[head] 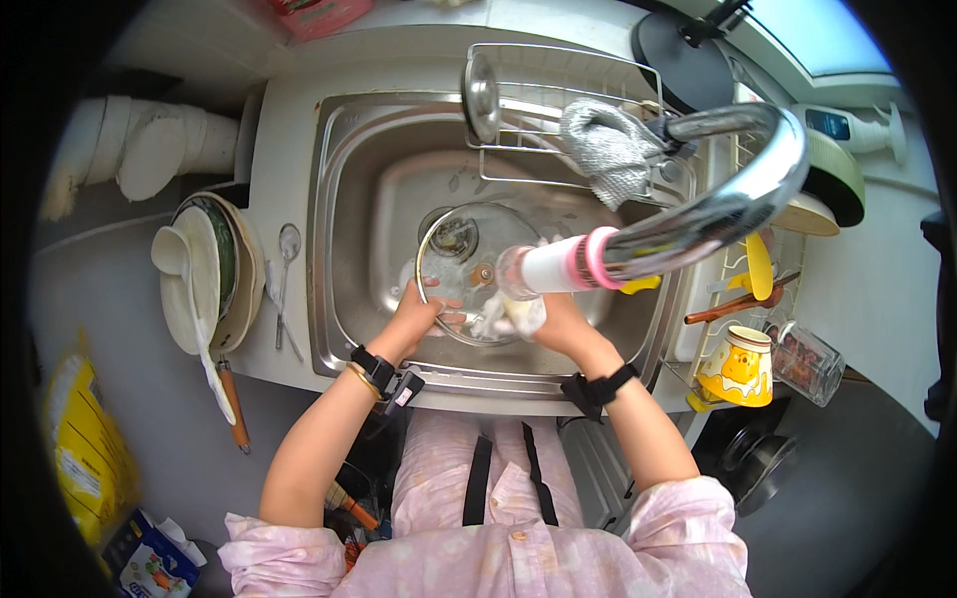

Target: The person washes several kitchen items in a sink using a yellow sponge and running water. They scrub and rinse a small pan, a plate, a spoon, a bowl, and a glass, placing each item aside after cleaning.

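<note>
A round glass pot lid [490,224] with a metal rim is held over the stainless steel sink [359,187], above the drain. My left hand [426,314] grips the near left part of its rim, fingers on the glass. My right hand [557,318] presses a soapy, pale sponge or cloth [523,315] against the near right part of the lid; suds cover it. The chrome faucet [718,217], with a pink and white nozzle [557,265], overhangs the right hand and hides part of the lid and fingers.
A wire rack [568,67] with a silvery cloth [609,146] spans the sink's far right. Stacked bowls [194,276], a ladle and a spoon [289,243] stand left. On the right, a dish rack holds a yellow cup [740,366], a glass jar [807,362] and utensils.
</note>
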`<action>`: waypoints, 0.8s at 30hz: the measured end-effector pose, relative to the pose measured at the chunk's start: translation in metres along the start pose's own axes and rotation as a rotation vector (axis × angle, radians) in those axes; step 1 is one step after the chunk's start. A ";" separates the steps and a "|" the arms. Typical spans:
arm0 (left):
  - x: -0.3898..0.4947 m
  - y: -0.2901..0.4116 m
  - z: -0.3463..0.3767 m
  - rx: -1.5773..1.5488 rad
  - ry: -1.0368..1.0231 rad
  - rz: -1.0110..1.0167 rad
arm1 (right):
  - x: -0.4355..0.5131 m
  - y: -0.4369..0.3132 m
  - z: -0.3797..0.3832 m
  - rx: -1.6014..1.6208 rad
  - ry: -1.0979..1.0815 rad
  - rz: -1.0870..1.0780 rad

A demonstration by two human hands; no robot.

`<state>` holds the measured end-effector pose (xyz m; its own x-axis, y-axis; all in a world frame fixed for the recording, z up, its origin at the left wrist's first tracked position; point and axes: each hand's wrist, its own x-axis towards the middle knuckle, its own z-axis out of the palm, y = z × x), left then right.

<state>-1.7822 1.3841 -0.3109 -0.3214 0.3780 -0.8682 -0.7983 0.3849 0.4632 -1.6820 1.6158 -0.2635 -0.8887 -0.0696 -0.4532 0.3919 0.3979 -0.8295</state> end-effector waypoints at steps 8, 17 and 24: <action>0.007 -0.001 -0.004 0.165 0.047 -0.049 | -0.006 0.021 0.054 -0.465 0.116 0.083; 0.018 -0.020 0.005 0.443 0.290 0.292 | 0.050 0.021 0.068 -0.208 -0.073 -0.149; 0.023 -0.034 0.003 0.279 0.214 0.257 | -0.001 0.033 0.031 -0.354 -0.066 0.002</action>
<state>-1.7610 1.3824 -0.3465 -0.6136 0.3200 -0.7218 -0.5194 0.5249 0.6743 -1.6612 1.6001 -0.3005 -0.8662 -0.1227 -0.4844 0.2765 0.6897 -0.6692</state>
